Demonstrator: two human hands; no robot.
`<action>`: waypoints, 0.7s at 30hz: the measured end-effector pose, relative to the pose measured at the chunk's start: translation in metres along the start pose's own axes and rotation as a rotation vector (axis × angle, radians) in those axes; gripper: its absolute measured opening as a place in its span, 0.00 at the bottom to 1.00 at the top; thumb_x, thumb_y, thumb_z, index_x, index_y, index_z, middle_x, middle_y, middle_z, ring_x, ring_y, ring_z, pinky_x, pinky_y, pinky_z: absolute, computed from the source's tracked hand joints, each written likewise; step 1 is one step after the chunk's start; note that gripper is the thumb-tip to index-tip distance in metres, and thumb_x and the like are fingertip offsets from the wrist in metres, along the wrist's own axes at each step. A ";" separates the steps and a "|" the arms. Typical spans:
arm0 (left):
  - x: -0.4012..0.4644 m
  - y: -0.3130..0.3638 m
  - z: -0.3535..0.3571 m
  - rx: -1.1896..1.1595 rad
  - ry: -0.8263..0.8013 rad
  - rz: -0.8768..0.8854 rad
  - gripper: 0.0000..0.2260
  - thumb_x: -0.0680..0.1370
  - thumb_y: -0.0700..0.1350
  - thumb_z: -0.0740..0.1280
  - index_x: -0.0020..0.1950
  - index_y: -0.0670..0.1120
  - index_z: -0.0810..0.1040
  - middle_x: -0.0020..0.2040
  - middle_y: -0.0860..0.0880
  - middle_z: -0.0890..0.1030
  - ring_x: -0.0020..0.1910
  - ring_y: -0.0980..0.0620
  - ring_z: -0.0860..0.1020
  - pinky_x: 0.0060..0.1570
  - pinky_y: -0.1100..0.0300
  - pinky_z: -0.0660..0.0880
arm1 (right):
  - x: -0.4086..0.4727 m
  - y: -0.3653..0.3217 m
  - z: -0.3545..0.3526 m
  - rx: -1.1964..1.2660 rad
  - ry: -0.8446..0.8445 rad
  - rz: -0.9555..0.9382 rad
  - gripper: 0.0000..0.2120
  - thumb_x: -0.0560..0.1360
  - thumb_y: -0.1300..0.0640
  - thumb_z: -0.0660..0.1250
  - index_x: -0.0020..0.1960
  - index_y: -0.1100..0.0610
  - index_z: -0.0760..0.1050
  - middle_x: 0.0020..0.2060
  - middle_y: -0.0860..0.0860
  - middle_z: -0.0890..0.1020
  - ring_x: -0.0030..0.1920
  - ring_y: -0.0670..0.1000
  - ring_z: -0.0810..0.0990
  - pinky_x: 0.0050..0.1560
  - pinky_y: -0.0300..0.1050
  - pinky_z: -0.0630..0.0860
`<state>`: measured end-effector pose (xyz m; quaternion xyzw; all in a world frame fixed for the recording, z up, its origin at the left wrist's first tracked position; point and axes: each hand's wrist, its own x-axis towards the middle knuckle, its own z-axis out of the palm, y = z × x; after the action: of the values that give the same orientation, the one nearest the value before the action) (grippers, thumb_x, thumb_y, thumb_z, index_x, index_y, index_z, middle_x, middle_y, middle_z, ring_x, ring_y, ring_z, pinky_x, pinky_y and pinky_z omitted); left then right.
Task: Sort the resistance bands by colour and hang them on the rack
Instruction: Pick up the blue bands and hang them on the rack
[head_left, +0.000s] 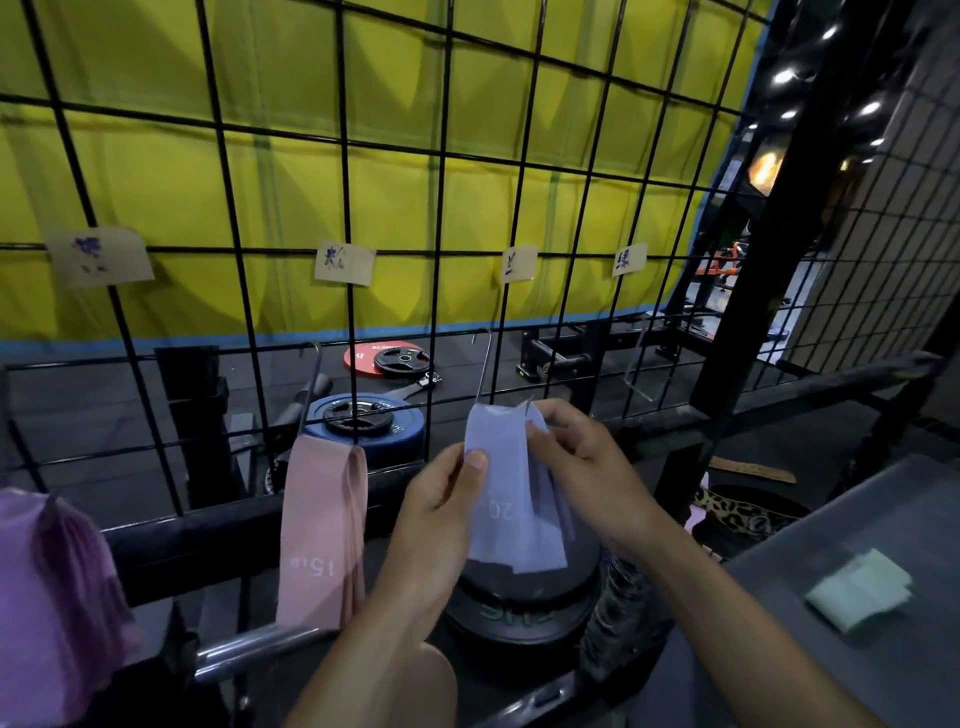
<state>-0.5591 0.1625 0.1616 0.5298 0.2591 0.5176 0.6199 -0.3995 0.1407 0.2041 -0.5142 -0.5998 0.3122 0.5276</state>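
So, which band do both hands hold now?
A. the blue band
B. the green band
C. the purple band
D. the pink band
A: the left hand and right hand both pinch the blue band, while the pink band hangs untouched on its hook.

Blue band (511, 493) held at rack (441, 249) — pink (319, 530), purple (57, 592) hanging.

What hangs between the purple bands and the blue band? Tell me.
In the head view, the pink bands hang on a hook between the purple bands and the blue band.
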 end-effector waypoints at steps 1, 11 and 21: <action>-0.004 -0.005 -0.002 0.039 0.008 0.010 0.12 0.82 0.52 0.63 0.54 0.49 0.84 0.51 0.44 0.85 0.52 0.45 0.83 0.56 0.46 0.79 | -0.002 0.002 0.003 0.021 0.000 0.018 0.09 0.83 0.52 0.62 0.58 0.55 0.77 0.51 0.55 0.85 0.51 0.56 0.85 0.56 0.60 0.81; -0.029 -0.042 -0.008 0.168 0.084 -0.074 0.09 0.83 0.45 0.62 0.55 0.45 0.82 0.47 0.48 0.87 0.47 0.46 0.85 0.46 0.51 0.83 | -0.004 0.005 0.027 0.246 0.103 0.195 0.09 0.83 0.53 0.62 0.54 0.55 0.79 0.44 0.50 0.83 0.43 0.50 0.80 0.46 0.47 0.74; -0.029 -0.051 -0.009 0.254 0.151 -0.049 0.09 0.82 0.48 0.63 0.51 0.46 0.81 0.41 0.47 0.85 0.39 0.46 0.84 0.46 0.44 0.82 | -0.010 -0.001 0.035 0.068 0.124 0.137 0.10 0.83 0.48 0.62 0.53 0.52 0.78 0.41 0.43 0.81 0.40 0.45 0.77 0.45 0.45 0.71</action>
<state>-0.5581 0.1444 0.1053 0.5570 0.3812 0.5040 0.5389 -0.4339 0.1366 0.1932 -0.5541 -0.5185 0.3354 0.5583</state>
